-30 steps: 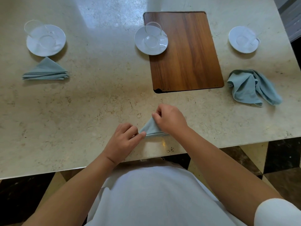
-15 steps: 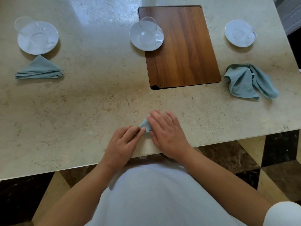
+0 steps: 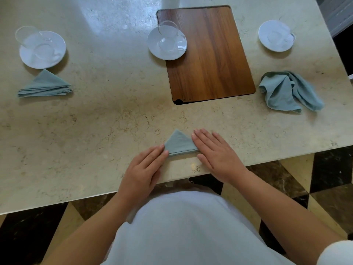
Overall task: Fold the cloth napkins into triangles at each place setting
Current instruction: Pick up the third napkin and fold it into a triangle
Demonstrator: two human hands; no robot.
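Observation:
A small blue-green napkin (image 3: 179, 143) lies folded into a triangle near the table's front edge. My left hand (image 3: 142, 169) lies flat with its fingertips touching the triangle's left corner. My right hand (image 3: 215, 153) lies flat with straight fingers over the triangle's right corner, hiding it. A second napkin (image 3: 44, 85), folded into a triangle, sits at the left setting. A third napkin (image 3: 286, 91) lies crumpled at the right setting.
Three white saucers each carry a clear glass cup: one at the left (image 3: 43, 49), one in the middle (image 3: 167, 43), one at the right (image 3: 276, 36). A wooden board (image 3: 212, 60) is inset in the marble table (image 3: 86, 121).
My right hand went from pinching the napkin to lying flat on it, then slid right, uncovering the folded triangle. My left hand stayed at the left corner.

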